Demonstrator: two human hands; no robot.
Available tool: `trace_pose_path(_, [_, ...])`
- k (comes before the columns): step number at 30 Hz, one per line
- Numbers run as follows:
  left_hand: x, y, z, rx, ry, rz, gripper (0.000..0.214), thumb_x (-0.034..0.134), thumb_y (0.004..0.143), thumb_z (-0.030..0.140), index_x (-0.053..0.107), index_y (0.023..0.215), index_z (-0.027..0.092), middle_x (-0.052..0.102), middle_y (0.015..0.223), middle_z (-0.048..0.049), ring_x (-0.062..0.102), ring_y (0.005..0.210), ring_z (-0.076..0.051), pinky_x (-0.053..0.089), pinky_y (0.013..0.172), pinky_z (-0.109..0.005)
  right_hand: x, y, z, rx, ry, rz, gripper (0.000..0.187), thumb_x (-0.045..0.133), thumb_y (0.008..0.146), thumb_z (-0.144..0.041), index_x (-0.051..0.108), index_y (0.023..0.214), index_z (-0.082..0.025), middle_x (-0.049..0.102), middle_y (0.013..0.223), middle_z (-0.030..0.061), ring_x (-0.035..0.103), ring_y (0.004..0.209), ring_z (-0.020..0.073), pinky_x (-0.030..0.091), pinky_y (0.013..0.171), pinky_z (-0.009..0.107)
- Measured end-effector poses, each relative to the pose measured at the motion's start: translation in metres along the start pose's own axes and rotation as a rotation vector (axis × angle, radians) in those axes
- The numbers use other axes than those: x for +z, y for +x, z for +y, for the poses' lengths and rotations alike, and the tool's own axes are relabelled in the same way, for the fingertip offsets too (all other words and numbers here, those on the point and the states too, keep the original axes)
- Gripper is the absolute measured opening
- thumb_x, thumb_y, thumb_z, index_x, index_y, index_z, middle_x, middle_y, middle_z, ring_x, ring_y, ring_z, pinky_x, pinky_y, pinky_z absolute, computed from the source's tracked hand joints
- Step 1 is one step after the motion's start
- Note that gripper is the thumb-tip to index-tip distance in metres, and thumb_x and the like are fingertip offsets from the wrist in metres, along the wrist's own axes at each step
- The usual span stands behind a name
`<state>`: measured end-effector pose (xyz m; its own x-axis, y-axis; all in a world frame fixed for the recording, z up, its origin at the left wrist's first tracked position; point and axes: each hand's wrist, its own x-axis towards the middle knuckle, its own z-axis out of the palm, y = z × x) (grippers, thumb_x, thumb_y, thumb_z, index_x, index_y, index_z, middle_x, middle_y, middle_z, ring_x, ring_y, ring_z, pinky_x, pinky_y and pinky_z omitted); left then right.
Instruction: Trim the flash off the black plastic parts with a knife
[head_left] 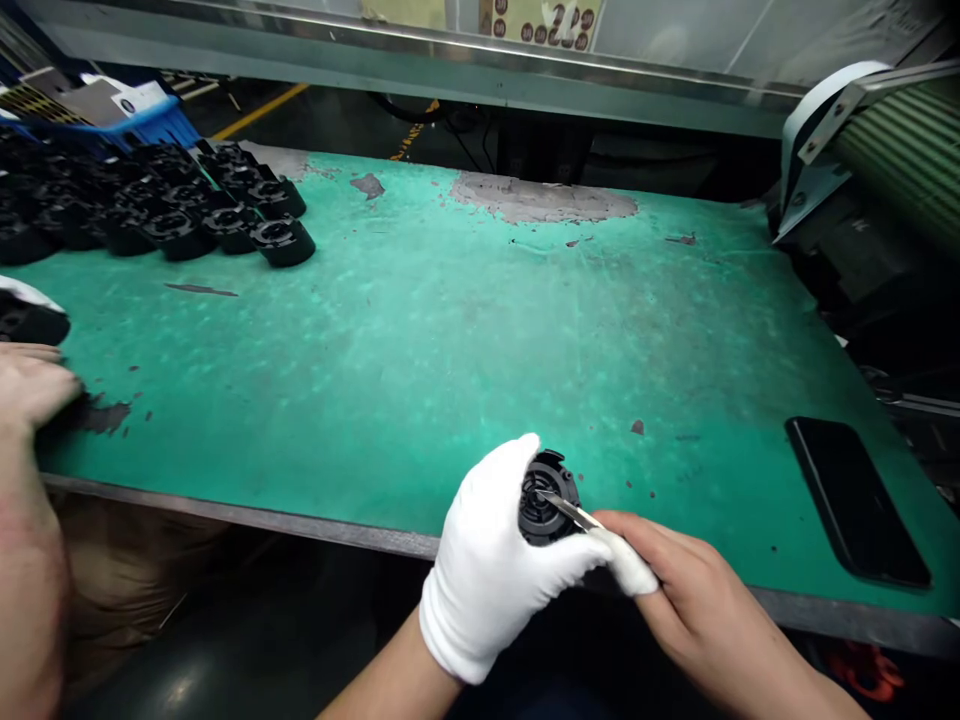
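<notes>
My left hand (487, 560), in a white glove, is closed around a round black plastic part (541, 515) at the table's front edge. Concentric rings and slots show on the face of the part. My bare right hand (694, 590) grips a slim knife (574, 510), its pointed metal blade reaching to the middle of the part's face. Something white (634, 568) covers the thumb or the handle there; I cannot make out which. The glove's thumb lies close beside the blade.
Many black plastic housings (281, 240) stand grouped at the back left, before a blue crate (142, 125). A black phone (859, 500) lies on the green table (450, 340) at right. Another person's hand (34, 385) is at far left. Green ribbed machinery (900, 140) borders the right.
</notes>
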<state>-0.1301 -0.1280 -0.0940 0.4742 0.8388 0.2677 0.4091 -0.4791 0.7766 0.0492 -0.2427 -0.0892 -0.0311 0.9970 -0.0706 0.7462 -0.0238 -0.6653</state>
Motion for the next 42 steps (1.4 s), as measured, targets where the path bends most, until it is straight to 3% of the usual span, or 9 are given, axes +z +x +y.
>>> trace_pose_path(6, [0.003,-0.004,-0.003,-0.035,0.001,-0.003,0.088,0.082,0.070,0.063,0.047,0.137,0.020,0.065,0.129,-0.0084,0.062,0.123,-0.023,0.051,0.111,-0.040,-0.004,0.001,0.006,-0.088,-0.076,-0.005,0.045,0.038,0.099,-0.010,0.045,0.140,-0.028,0.068,0.129,0.0080,0.068,0.113,0.0182,0.057,0.089,0.028])
trace_pose_path(13, [0.001,-0.003,-0.004,-0.084,-0.023,-0.059,0.089,0.080,0.071,0.063,0.045,0.140,0.020,0.064,0.130,-0.0102,0.061,0.125,-0.026,0.052,0.111,-0.046,-0.035,0.021,-0.003,-0.072,-0.080,-0.281,0.051,0.041,0.091,-0.005,0.053,0.135,-0.028,0.071,0.110,0.0035,0.071,0.094,0.0192,0.058,0.080,0.032])
trace_pose_path(18, [0.002,-0.004,-0.008,-0.084,-0.045,-0.100,0.092,0.083,0.069,0.060,0.043,0.143,0.022,0.060,0.137,-0.0119,0.057,0.131,-0.029,0.048,0.115,-0.049,-0.048,0.024,-0.005,-0.070,-0.152,-0.255,0.047,0.041,0.095,-0.011,0.052,0.137,-0.029,0.070,0.122,0.0061,0.070,0.104,0.0213,0.057,0.084,0.033])
trace_pose_path(22, [0.002,-0.004,-0.007,-0.070,-0.053,-0.092,0.089,0.083,0.070,0.057,0.044,0.142,0.020,0.061,0.136,-0.0117,0.056,0.131,-0.028,0.047,0.116,-0.047,-0.057,0.028,-0.005,-0.069,-0.235,-0.289,0.049,0.043,0.093,-0.011,0.052,0.138,-0.029,0.071,0.122,0.0055,0.072,0.101,0.0225,0.058,0.079,0.032])
trace_pose_path(28, [0.001,-0.004,-0.007,-0.069,-0.026,-0.094,0.091,0.084,0.068,0.060,0.046,0.141,0.019,0.061,0.136,-0.0136,0.057,0.131,-0.029,0.048,0.115,-0.048,-0.078,0.049,-0.016,-0.110,-0.245,-0.380,0.034,0.049,0.088,-0.009,0.068,0.107,-0.031,0.077,0.102,0.0007,0.074,0.083,0.0204,0.055,0.068,0.026])
trace_pose_path(31, [0.001,-0.004,-0.008,-0.059,-0.020,-0.089,0.092,0.084,0.068,0.060,0.045,0.141,0.019,0.061,0.135,-0.0130,0.058,0.129,-0.029,0.049,0.114,-0.048,-0.081,0.050,-0.019,-0.127,-0.274,-0.393,0.034,0.051,0.088,-0.009,0.069,0.106,-0.031,0.078,0.093,0.0003,0.074,0.076,0.0199,0.055,0.066,0.026])
trace_pose_path(38, [0.001,-0.002,-0.008,0.045,-0.029,-0.041,0.088,0.082,0.071,0.061,0.045,0.140,0.021,0.064,0.129,-0.0103,0.059,0.127,-0.027,0.050,0.112,-0.047,-0.076,0.035,0.000,-0.129,-0.389,-0.257,0.047,0.044,0.090,-0.012,0.059,0.130,-0.031,0.073,0.120,0.0034,0.074,0.097,0.0235,0.058,0.075,0.034])
trace_pose_path(42, [0.002,-0.003,-0.008,-0.006,-0.017,-0.058,0.088,0.082,0.071,0.059,0.044,0.141,0.021,0.060,0.137,-0.0141,0.057,0.131,-0.030,0.049,0.114,-0.051,-0.077,0.040,0.004,-0.112,-0.448,-0.240,0.045,0.043,0.092,-0.013,0.062,0.128,-0.032,0.074,0.114,0.0022,0.074,0.091,0.0232,0.057,0.071,0.034])
